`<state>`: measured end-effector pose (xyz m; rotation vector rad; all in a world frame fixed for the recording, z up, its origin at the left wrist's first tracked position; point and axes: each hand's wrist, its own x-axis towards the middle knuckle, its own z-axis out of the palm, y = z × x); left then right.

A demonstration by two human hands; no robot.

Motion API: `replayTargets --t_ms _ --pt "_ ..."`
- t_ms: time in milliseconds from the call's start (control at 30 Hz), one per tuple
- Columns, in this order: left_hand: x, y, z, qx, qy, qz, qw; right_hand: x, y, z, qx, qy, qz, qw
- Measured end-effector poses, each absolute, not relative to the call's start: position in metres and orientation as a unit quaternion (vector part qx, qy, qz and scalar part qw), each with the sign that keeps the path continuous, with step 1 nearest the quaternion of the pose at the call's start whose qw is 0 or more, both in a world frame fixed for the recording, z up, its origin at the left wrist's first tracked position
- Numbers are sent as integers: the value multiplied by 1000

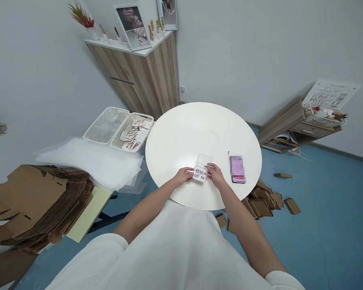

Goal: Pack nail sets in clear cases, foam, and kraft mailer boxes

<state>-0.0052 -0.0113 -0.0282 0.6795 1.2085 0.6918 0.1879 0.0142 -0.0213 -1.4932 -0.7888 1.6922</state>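
One clear plastic case sits just below the frame's center, over the near part of the round white counter, directly between the person's left hand and right hand. Its lid stands opened on the far side, so the long axis of the spread case runs up the frame, leaning slightly right. Small patterned pieces fill the base in rows. The left fingers grip the base's left edge; the right fingers grasp the right edge, closer to the hinge, which makes the right hand the nearer one to the lid. Whether the base rests on the surface or is slightly raised cannot be told. Right of the hands lies a purple-screened phone, untouched.
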Motion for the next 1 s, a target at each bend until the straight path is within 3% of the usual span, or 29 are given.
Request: replayTargets --t_ms 467,733,867,1000 --pt "-3 -8 -16 264 549 298 735 191 6 -22 -536 -331 671 391" --pt "0 -13 -22 282 570 335 696 182 -9 -12 -554 -336 650 397" --pt "1 -15 -21 301 582 344 673 178 -22 -5 -609 -327 638 339" --pt "5 -15 -13 350 605 319 640 177 -25 0 -633 -334 590 374"
